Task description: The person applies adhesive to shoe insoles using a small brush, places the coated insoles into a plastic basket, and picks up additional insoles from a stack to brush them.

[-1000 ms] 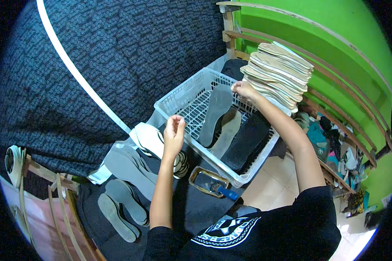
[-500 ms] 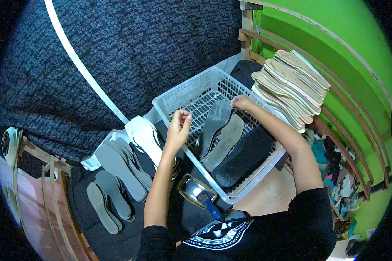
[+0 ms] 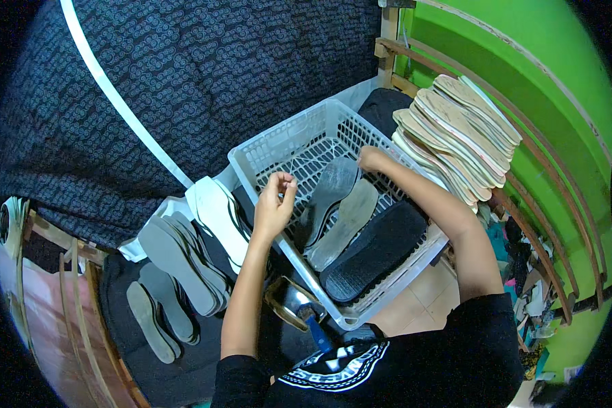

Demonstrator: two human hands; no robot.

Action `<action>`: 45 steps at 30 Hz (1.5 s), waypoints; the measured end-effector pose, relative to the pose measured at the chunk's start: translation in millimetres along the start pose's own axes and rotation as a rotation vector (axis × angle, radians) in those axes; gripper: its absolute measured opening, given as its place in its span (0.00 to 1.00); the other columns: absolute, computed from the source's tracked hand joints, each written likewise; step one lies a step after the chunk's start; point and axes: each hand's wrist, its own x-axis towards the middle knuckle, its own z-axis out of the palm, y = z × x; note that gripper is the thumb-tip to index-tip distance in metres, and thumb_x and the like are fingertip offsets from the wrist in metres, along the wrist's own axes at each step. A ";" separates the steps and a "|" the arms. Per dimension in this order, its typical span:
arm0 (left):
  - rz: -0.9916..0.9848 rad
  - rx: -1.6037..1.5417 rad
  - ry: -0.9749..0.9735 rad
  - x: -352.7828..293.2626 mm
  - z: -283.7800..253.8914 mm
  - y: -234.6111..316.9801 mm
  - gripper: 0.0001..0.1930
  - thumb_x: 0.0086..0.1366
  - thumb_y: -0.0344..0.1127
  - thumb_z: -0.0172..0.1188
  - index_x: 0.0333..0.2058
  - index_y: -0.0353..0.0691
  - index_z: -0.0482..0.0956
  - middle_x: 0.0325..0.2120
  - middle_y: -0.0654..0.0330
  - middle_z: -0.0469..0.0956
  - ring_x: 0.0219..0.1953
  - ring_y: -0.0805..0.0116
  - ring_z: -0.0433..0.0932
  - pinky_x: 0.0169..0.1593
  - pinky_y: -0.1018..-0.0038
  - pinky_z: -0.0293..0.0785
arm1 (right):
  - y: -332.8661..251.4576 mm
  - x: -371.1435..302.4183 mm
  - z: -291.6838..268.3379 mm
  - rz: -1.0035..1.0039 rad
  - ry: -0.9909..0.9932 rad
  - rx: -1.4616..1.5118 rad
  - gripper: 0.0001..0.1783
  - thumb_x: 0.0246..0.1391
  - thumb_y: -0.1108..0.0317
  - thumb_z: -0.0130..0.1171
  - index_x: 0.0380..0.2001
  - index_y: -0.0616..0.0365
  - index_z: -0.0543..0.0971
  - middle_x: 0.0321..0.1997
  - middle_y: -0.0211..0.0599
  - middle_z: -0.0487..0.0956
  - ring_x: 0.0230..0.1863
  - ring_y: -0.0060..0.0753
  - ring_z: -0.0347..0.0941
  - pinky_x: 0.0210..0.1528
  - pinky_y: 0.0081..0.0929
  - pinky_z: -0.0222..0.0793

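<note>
My left hand (image 3: 275, 207) hovers over the near-left rim of a white plastic crate (image 3: 296, 262), its fingers curled against the thumb. My right hand (image 3: 374, 159) reaches inside the crate's right wall, with the fingers bent in; whatever they may pinch is hidden. Close beside its fingertips is the toe end of a dark grey shoe sole (image 3: 334, 183). Next to that sole lies a lighter grey-green sole (image 3: 347, 224). A thick black sole-shaped piece (image 3: 374, 251) rests along the crate's near-right side.
Stacked beige soles (image 3: 459, 132) stand right of the crate. White soles (image 3: 217, 217) and grey soles (image 3: 180, 262) lie in piles on the dark cloth at left. A metal-lined tray (image 3: 289, 299) holds a blue-handled brush (image 3: 318, 332) near my body. Wooden rails (image 3: 537, 238) run along the green wall.
The view has shifted slightly, so the crate and the left-hand piles appear a little further left. My right fingers are curled in more tightly. My left hand keeps nearly the same pose.
</note>
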 end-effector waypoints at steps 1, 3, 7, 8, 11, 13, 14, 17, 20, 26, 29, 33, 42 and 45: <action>-0.002 0.017 0.005 -1.0 -0.6 0.3 0.11 0.56 0.39 0.48 0.32 0.37 0.66 0.24 0.60 0.71 0.27 0.72 0.71 0.28 0.79 0.65 | -4.3 -2.3 -3.1 0.038 -0.059 -0.032 0.10 0.35 0.70 0.50 0.22 0.65 0.75 0.26 0.51 0.74 0.29 0.45 0.72 0.30 0.35 0.66; -0.001 0.030 0.008 -1.1 -0.1 3.4 0.11 0.56 0.39 0.48 0.32 0.38 0.66 0.23 0.60 0.72 0.26 0.72 0.71 0.28 0.79 0.65 | 4.9 -2.5 -2.1 -0.032 -0.005 -0.074 0.09 0.34 0.72 0.50 0.21 0.67 0.76 0.25 0.51 0.75 0.27 0.44 0.73 0.27 0.33 0.67; -0.007 0.073 0.011 -0.5 0.6 1.6 0.10 0.55 0.39 0.48 0.31 0.38 0.66 0.22 0.60 0.72 0.25 0.71 0.71 0.28 0.78 0.65 | 12.2 0.9 -0.8 -0.124 -0.264 -0.310 0.09 0.34 0.71 0.53 0.18 0.68 0.75 0.21 0.47 0.75 0.22 0.39 0.73 0.22 0.30 0.67; -0.002 0.094 0.013 -0.9 0.9 3.6 0.10 0.55 0.39 0.48 0.31 0.38 0.66 0.22 0.60 0.72 0.25 0.71 0.71 0.28 0.78 0.65 | 14.0 0.2 2.2 -0.119 -0.283 -0.270 0.08 0.34 0.71 0.53 0.17 0.67 0.75 0.19 0.46 0.75 0.20 0.37 0.72 0.20 0.30 0.67; -0.015 0.114 0.009 -1.4 1.3 6.4 0.11 0.55 0.39 0.48 0.32 0.38 0.67 0.22 0.60 0.72 0.25 0.71 0.71 0.28 0.78 0.64 | 17.0 -4.1 6.8 -0.108 -0.321 -0.190 0.08 0.34 0.70 0.54 0.16 0.66 0.75 0.17 0.42 0.75 0.16 0.34 0.71 0.16 0.29 0.66; -0.015 0.108 0.016 -2.7 0.0 4.6 0.11 0.55 0.40 0.48 0.32 0.39 0.67 0.22 0.60 0.72 0.24 0.72 0.70 0.28 0.78 0.64 | 15.7 -9.3 5.1 -0.123 -0.224 -0.122 0.09 0.34 0.70 0.52 0.15 0.67 0.74 0.16 0.44 0.74 0.16 0.35 0.71 0.16 0.29 0.66; -0.014 0.107 0.014 -2.8 0.3 6.2 0.11 0.55 0.40 0.48 0.32 0.39 0.67 0.22 0.60 0.72 0.24 0.72 0.70 0.28 0.78 0.64 | 16.4 -9.6 6.6 -0.120 -0.223 -0.122 0.09 0.34 0.70 0.52 0.15 0.67 0.74 0.16 0.44 0.74 0.16 0.35 0.71 0.16 0.29 0.66; -0.040 0.121 0.015 -3.5 0.8 10.2 0.11 0.55 0.40 0.48 0.32 0.39 0.67 0.23 0.61 0.72 0.25 0.72 0.71 0.28 0.78 0.64 | 17.7 -7.7 12.3 -0.081 -0.248 -0.158 0.08 0.34 0.71 0.50 0.14 0.67 0.73 0.15 0.44 0.74 0.15 0.35 0.71 0.16 0.29 0.66; -0.029 0.097 0.014 -3.1 1.4 8.4 0.11 0.55 0.40 0.48 0.32 0.39 0.67 0.23 0.61 0.72 0.25 0.72 0.71 0.29 0.78 0.65 | 12.7 -18.7 2.5 -0.098 -0.262 -0.172 0.09 0.32 0.71 0.51 0.16 0.69 0.74 0.15 0.45 0.74 0.16 0.36 0.71 0.16 0.29 0.66; -0.070 0.108 -0.002 -3.9 -2.0 12.4 0.11 0.55 0.41 0.48 0.32 0.39 0.67 0.23 0.60 0.72 0.26 0.71 0.71 0.31 0.77 0.66 | 20.4 -21.9 -0.8 -0.129 -0.454 -0.284 0.09 0.28 0.70 0.56 0.15 0.67 0.75 0.16 0.42 0.74 0.16 0.34 0.71 0.17 0.27 0.66; -0.054 0.124 -0.006 -2.6 0.4 15.3 0.11 0.55 0.40 0.48 0.32 0.39 0.67 0.23 0.60 0.72 0.26 0.70 0.72 0.32 0.77 0.66 | 35.3 -9.3 7.8 -0.153 -0.541 -0.373 0.09 0.31 0.70 0.55 0.15 0.67 0.75 0.17 0.42 0.74 0.17 0.34 0.71 0.18 0.26 0.66; -0.089 0.132 0.001 -3.8 -1.0 10.4 0.11 0.55 0.40 0.49 0.33 0.39 0.67 0.23 0.60 0.72 0.27 0.70 0.72 0.32 0.77 0.66 | 26.5 1.3 12.8 -0.077 -0.263 -0.182 0.10 0.40 0.68 0.50 0.19 0.67 0.75 0.18 0.41 0.74 0.17 0.33 0.71 0.19 0.27 0.66; -0.069 0.152 0.011 -5.5 -1.2 16.0 0.10 0.55 0.39 0.48 0.32 0.39 0.66 0.24 0.60 0.72 0.27 0.70 0.72 0.32 0.77 0.66 | 30.1 29.2 30.1 -0.271 -0.325 -0.306 0.14 0.45 0.71 0.48 0.38 0.61 0.73 0.17 0.36 0.73 0.15 0.27 0.68 0.18 0.25 0.65; -0.054 0.136 0.007 -4.0 -1.4 12.8 0.10 0.55 0.39 0.48 0.32 0.39 0.66 0.24 0.60 0.72 0.27 0.71 0.71 0.31 0.77 0.65 | 29.9 30.8 28.4 -0.050 -0.368 0.125 0.17 0.45 0.75 0.48 0.41 0.62 0.70 0.17 0.37 0.71 0.14 0.27 0.66 0.15 0.24 0.65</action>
